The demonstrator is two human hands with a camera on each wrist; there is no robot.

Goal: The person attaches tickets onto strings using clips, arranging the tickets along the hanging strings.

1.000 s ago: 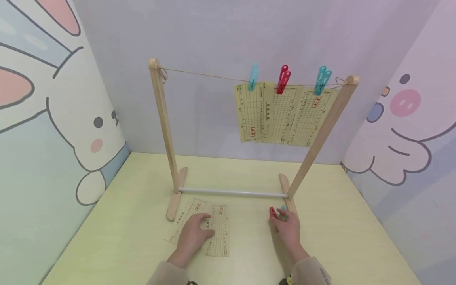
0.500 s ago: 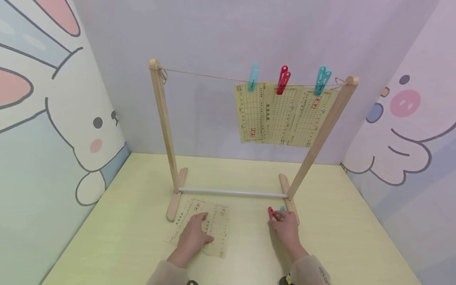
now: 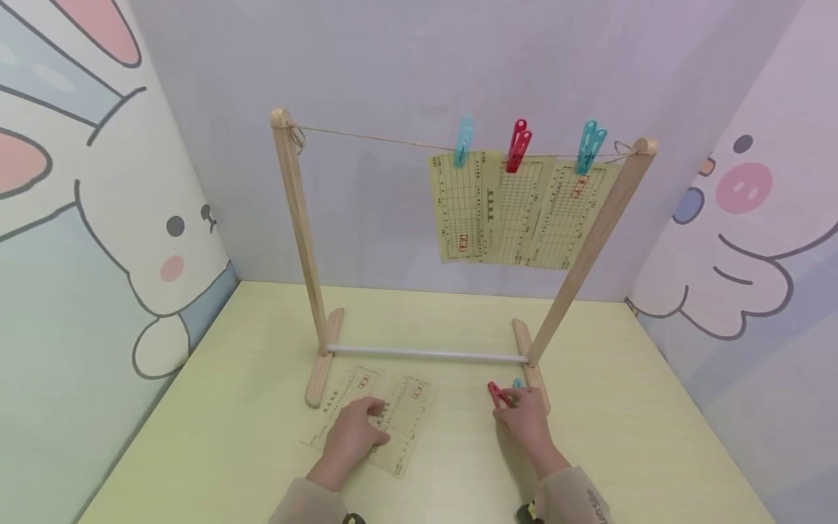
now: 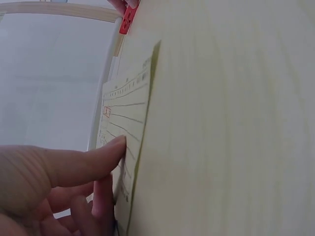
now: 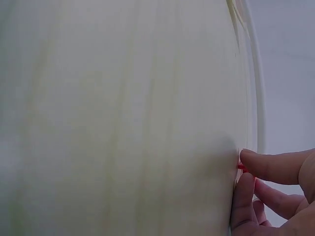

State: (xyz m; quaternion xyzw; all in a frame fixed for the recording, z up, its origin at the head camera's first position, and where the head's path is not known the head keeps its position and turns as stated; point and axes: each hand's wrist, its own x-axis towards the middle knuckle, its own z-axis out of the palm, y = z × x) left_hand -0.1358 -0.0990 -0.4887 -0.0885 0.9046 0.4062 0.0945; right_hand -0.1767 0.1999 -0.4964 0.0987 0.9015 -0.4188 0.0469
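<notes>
My left hand (image 3: 352,437) pinches a thin yellowish sheet of printed paper (image 3: 407,426) between thumb and fingers. In the left wrist view the thumb lies over this sheet (image 4: 125,115), whose far edge rises slightly off the table. A second printed sheet (image 3: 337,404) lies partly beneath the same hand. At the right my right hand (image 3: 527,418) pinches a red clothespin (image 3: 495,394). Only a sliver of that red clothespin (image 5: 242,166) shows between the fingers in the right wrist view. A blue clothespin (image 3: 517,383) lies just beyond the right hand, partly hidden.
A wooden frame (image 3: 301,233) stands behind the hands, with a string (image 3: 366,136) across its top. Overlapping printed sheets (image 3: 461,207) hang there from two blue clothespins (image 3: 463,143) and a red one. A white rod (image 3: 425,354) joins the feet. Walls enclose the table (image 3: 622,407).
The sheet in my left hand has turned clockwise, its far end swinging right. The red clothespin has tilted leftward in my right hand, which has shifted slightly left.
</notes>
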